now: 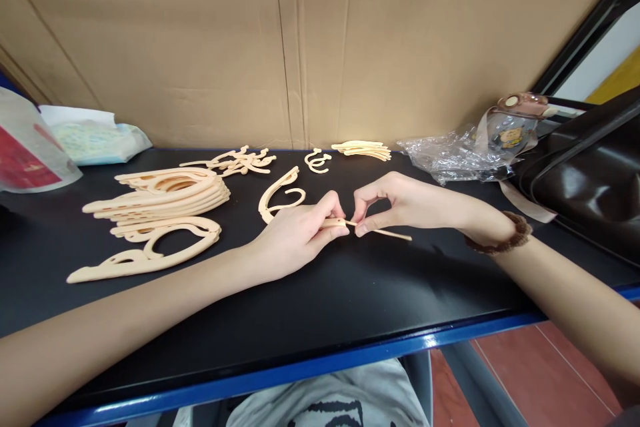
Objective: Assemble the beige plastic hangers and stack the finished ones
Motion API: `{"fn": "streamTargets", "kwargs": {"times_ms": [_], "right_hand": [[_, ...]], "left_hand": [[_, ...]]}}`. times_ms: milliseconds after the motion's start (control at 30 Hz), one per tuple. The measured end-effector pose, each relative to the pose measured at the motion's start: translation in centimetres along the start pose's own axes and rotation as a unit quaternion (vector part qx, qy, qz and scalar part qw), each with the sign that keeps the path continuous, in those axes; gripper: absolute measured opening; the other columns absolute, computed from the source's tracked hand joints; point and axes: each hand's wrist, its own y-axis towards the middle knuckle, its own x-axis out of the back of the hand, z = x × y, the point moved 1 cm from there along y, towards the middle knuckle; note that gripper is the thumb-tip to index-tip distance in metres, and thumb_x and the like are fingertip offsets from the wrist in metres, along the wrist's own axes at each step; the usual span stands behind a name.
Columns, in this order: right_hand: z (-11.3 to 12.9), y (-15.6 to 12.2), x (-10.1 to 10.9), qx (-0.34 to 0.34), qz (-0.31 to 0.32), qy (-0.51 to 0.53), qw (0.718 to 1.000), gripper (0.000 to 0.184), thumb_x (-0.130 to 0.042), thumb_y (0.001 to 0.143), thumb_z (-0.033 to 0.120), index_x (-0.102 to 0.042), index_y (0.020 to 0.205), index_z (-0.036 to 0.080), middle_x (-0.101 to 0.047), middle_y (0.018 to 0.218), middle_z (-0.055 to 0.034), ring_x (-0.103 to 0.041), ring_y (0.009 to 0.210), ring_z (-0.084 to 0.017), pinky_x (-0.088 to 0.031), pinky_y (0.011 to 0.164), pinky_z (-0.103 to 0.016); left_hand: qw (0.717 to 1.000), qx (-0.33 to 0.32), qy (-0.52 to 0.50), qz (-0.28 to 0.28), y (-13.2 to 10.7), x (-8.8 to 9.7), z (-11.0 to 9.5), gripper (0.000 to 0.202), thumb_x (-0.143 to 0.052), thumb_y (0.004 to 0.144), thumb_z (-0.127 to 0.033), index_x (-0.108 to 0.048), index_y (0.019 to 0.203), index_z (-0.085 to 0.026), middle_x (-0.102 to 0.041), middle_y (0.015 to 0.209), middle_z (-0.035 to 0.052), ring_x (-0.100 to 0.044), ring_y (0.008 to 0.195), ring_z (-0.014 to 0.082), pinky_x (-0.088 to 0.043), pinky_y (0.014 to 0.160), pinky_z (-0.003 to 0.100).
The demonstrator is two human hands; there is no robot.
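Note:
My left hand (295, 237) is closed around a beige plastic clothes hanger (267, 203). One arm and the curved hook of this hanger stick out behind the hand, and its other end shows at the fingertips. Between thumb and fingers, my right hand (397, 203) pinches a thin beige bar (395, 235). The bar's left tip meets the hanger's end; whether it sits inside cannot be made out. Left of my hands lies a stack of beige hanger pieces (175, 203). Behind them are a pile of hooks (245, 161), a few loose hooks (317, 161) and a bundle of thin bars (363, 149).
A cardboard wall (210, 47) closes off the back of the black table (280, 320). At left stand a white and red container (35, 153) and a soft packet (100, 140). Clear plastic wrap (440, 153), a bottle (510, 127) and a dark bag (590, 173) are at right.

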Motion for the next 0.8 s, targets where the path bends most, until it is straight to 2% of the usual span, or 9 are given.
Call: {"fn": "streamTargets", "kwargs": {"times_ms": [167, 300, 400, 533, 800], "right_hand": [[0.1, 0.0, -0.4, 0.003, 0.001, -0.028, 1.0, 0.013, -0.068, 0.081, 0.031, -0.066, 0.079, 0.018, -0.07, 0.081, 0.003, -0.062, 0.072, -0.011, -0.04, 0.068, -0.022], [0.0, 0.0, -0.5, 0.006, -0.017, -0.1, 0.995, 0.012, -0.067, 0.082, 0.031, -0.067, 0.081, 0.019, -0.067, 0.076, 0.0029, -0.056, 0.065, -0.011, -0.035, 0.062, -0.023], [0.1, -0.1, -0.5, 0.022, -0.026, -0.15, 0.988, 0.012, -0.065, 0.083, 0.032, -0.066, 0.081, 0.02, -0.064, 0.077, 0.0015, -0.054, 0.069, -0.012, -0.034, 0.064, -0.024], [0.4, -0.2, -0.6, 0.03, -0.021, -0.176, 0.984, 0.013, -0.063, 0.086, 0.031, -0.063, 0.08, 0.019, -0.061, 0.078, -0.0004, -0.054, 0.076, -0.015, -0.034, 0.067, -0.025], [1.4, -0.5, -1.0, 0.037, -0.011, -0.199, 0.979, 0.01, -0.063, 0.087, 0.024, -0.061, 0.079, 0.019, -0.06, 0.079, -0.0021, -0.052, 0.083, -0.017, -0.037, 0.071, -0.028]], "left_hand": [[1.0, 0.006, -0.002, 0.01, 0.1, 0.0, 0.1, 0.015, -0.046, 0.093, -0.038, -0.046, 0.089, -0.023, -0.06, 0.071, -0.005, -0.059, 0.067, 0.0155, -0.038, 0.061, 0.025], [1.0, 0.022, -0.006, 0.014, 0.2, 0.0, 0.2, 0.016, -0.048, 0.092, -0.039, -0.05, 0.099, -0.025, -0.062, 0.075, -0.0049, -0.06, 0.067, 0.0153, -0.039, 0.06, 0.025], [0.999, 0.029, -0.004, 0.02, 0.3, 0.0, 0.1, 0.021, -0.046, 0.092, -0.04, -0.055, 0.104, -0.025, -0.066, 0.08, -0.0034, -0.062, 0.073, 0.0166, -0.04, 0.062, 0.026], [0.999, 0.027, 0.0, 0.03, 0.3, 0.0, 0.0, 0.021, -0.045, 0.093, -0.039, -0.059, 0.099, -0.025, -0.069, 0.084, -0.003, -0.062, 0.077, 0.0173, -0.039, 0.066, 0.026], [0.999, 0.013, -0.014, 0.041, 0.2, 0.0, 0.1, 0.013, -0.046, 0.092, -0.034, -0.053, 0.09, -0.023, -0.064, 0.072, -0.005, -0.059, 0.068, 0.0156, -0.038, 0.061, 0.025]]}}
